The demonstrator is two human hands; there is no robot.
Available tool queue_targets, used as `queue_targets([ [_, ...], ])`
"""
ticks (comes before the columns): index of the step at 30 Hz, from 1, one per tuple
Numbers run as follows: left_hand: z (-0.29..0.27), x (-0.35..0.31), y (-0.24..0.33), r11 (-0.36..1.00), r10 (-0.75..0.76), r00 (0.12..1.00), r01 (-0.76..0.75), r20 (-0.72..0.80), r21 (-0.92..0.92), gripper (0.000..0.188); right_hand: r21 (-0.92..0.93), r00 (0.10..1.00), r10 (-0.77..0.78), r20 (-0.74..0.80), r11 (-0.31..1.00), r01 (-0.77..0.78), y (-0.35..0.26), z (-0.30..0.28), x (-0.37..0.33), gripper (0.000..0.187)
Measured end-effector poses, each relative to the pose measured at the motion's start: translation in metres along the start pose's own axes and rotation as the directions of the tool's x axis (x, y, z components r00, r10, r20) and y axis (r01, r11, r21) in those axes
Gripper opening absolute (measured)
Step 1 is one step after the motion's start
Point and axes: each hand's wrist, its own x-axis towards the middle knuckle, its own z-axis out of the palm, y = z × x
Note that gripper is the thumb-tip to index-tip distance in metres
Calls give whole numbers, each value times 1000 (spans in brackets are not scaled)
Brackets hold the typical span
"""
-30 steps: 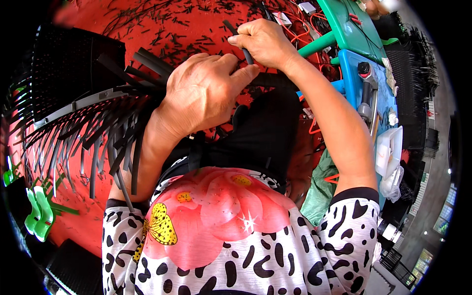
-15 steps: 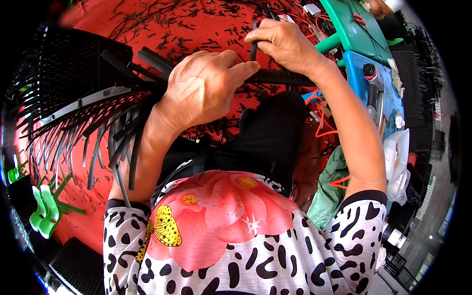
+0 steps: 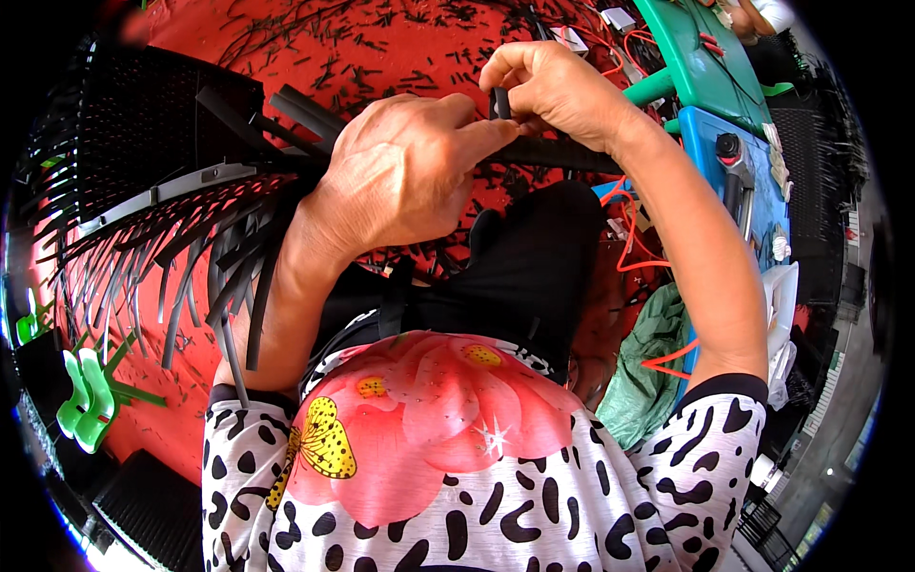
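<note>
Near centre frame, the left hand (image 3: pixel 405 176) is closing over a flat black strip (image 3: pixel 562 154) running rightward. Just above, the right hand (image 3: pixel 553 86) is pinching the strip's upturned end between thumb and fingertips. Loose black strips (image 3: pixel 191 257) are hanging at left. A small white label (image 3: pixel 572 38) is lying at the upper right, beside a green table (image 3: pixel 705 67).
</note>
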Motion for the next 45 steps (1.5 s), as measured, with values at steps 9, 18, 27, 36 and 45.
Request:
queue_targets([
  [9,1,-1,-1,999,2,1000,-2,0,-32,44,123,970,63,235,988,-95,13,-7,6,11],
  [18,0,-1,-2,999,-19,1000,19,12,-31,43,-90,921,-14,390,995,53,14,-13,9,22],
  [27,-2,1,-6,994,-65,998,67,21,-84,36,-611,532,-840,-109,479,631,16,25,-57,25],
  [36,-4,0,-3,992,-99,991,106,89,-74,35,-718,354,-927,-127,332,611,36,41,-58,20],
  [45,-1,-6,0,990,-108,991,114,73,-79,28,-236,516,-691,-506,687,687,29,63,-68,5],
])
